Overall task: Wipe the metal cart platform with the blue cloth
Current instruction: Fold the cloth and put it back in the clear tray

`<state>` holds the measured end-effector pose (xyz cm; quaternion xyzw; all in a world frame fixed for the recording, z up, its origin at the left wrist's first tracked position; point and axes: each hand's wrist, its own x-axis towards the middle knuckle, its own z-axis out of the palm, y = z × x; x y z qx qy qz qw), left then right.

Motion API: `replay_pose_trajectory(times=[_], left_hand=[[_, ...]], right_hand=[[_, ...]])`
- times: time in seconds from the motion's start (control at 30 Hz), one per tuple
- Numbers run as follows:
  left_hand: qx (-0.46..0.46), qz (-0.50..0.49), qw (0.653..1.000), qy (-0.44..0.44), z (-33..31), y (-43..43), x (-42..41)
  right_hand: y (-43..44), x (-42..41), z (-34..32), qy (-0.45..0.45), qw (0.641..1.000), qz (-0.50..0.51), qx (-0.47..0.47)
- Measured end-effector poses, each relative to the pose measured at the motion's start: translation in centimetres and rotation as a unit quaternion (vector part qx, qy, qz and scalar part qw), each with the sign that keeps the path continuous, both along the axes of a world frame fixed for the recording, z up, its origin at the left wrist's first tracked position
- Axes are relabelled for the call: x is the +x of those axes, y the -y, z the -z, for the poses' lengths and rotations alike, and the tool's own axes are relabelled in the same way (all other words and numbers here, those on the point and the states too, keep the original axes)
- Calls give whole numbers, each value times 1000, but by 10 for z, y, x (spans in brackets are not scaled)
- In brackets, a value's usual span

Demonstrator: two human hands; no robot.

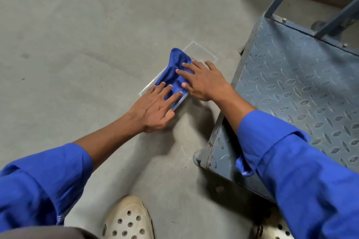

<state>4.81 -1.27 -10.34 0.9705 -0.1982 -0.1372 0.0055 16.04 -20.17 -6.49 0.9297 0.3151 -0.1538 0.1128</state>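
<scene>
Stage: pre-wipe | left hand (155,106), right hand (202,81): flat, fingers spread on blue cloth (174,72) in clear tray (202,52) | cart platform (303,87): apparently unwiped

I see both forearms bare below bright blue sleeves (303,170), long and pushed back, each cuff loose and creased. The left sleeve (40,180) matches. Cream perforated clogs (129,219) cover the feet; grey trouser fabric (44,233) shows at the lower edge.
</scene>
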Motion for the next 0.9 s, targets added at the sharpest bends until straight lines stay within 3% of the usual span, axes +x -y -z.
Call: replay_pose_trajectory(times=[0.2,0.33,0.47,0.63,0.8,0.9], left_hand=[[27,-2,999,-22,6,2,-2],[-29,-35,998,35,8,1,-3],[-28,-24,998,50,20,5,-9],[-84,-69,988,108,17,8,-7],[-75,-105,992,0,7,13,-2],[-97,-132,986,-30,-2,16,-2]], right_hand=[[-9,11,9,-96,995,26,4],[-15,3,8,12,997,53,52],[-16,-7,7,-25,998,63,-6],[-29,6,-10,52,992,74,90],[-30,10,-5,-65,990,74,102],[-30,11,8,-67,992,83,67]])
